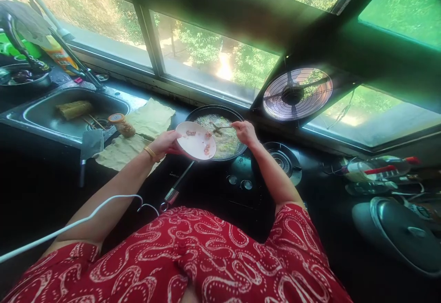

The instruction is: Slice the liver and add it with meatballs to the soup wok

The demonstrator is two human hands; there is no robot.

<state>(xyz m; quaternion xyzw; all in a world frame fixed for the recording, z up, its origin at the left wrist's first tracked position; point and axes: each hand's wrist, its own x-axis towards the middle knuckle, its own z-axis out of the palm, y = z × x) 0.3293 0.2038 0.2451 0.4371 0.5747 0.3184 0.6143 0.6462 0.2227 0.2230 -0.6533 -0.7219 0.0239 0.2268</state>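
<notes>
Nearest, red cloth patterned in white swirls and a thin white cable (pixel 69 226), then a long metal pan handle (pixel 177 187) running up under the plate. Left hand (pixel 166 143), gold bangle at the wrist, clasped on the near rim of a round white plate (pixel 196 140), tilted over the dark frying pan (pixel 220 131), reddish scraps clinging to it; right hand (pixel 245 131) pinched on a thin utensil (pixel 223 128) over the pale greenish food. Utensil's tip too small to make out; beyond, a round wire fan (pixel 297 93).
</notes>
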